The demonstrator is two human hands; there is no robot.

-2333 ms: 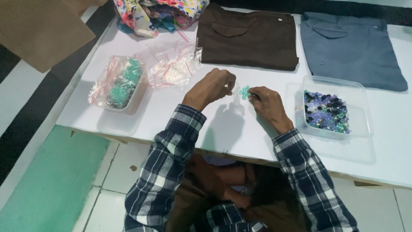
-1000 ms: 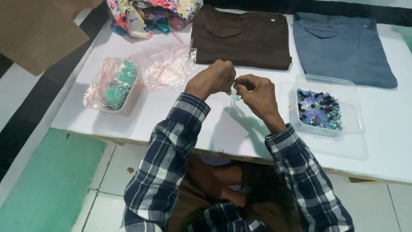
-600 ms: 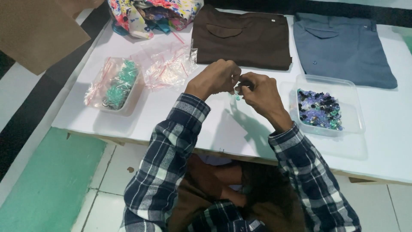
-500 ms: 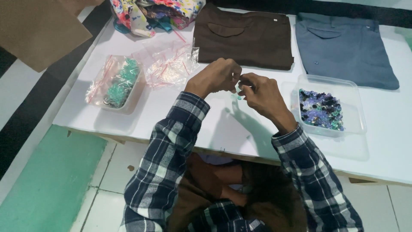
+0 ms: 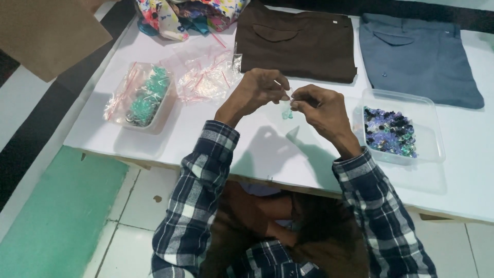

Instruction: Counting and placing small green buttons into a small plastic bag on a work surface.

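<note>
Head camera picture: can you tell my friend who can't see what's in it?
Two hands, left hand and right hand, pinch a tiny teal piece over a white table. A clear tray of purple and blue pieces sits right; a bagged tray of teal pieces sits left.

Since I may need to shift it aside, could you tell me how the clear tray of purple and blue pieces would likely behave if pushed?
The clear tray looks thin-walled, so it would probably flex and slide easily on the smooth white table. Its small purple and blue pieces lie loose, so they would likely shift or spill if it is tipped.
</note>
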